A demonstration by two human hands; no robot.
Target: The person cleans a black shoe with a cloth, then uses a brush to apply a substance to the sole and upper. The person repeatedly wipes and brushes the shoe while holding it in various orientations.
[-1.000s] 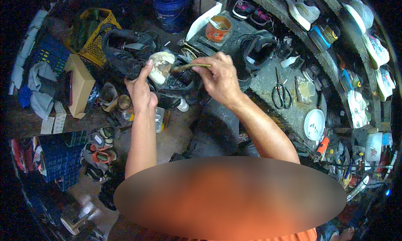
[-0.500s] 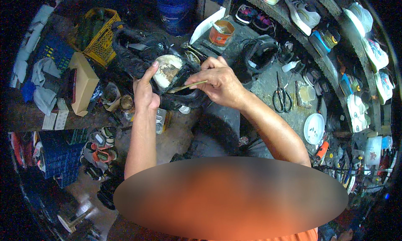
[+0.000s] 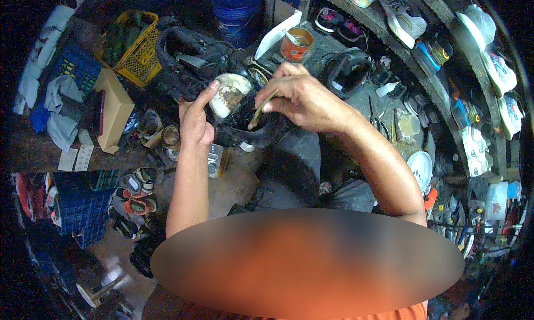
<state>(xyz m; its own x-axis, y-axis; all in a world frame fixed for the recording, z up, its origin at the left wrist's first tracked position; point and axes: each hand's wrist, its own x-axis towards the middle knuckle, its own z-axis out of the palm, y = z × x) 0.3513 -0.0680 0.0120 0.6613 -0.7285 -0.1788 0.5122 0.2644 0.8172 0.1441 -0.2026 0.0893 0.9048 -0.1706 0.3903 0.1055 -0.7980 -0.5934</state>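
Two long shelves (image 3: 364,21) of shoes curve away right of the orange tin (image 3: 292,53), which stands on a grey counter (image 3: 322,52). Left of the tin are a yellow crate (image 3: 139,67) and, closer, a blue bucket (image 3: 237,16). Right of the tin and nearer the person, the right forearm (image 3: 384,164) partly hides the scissors (image 3: 372,113). On the tin's near left, the left hand (image 3: 196,124) clasps a pale, stained piece (image 3: 232,94), thumb on top, other fingers mostly hidden. Just near of the tin, the right hand (image 3: 300,100) pinches a thin brush (image 3: 257,117), fingers nearly closed; tip contact is unclear. Brush work on the piece seems in hand, calling for a steady hold.
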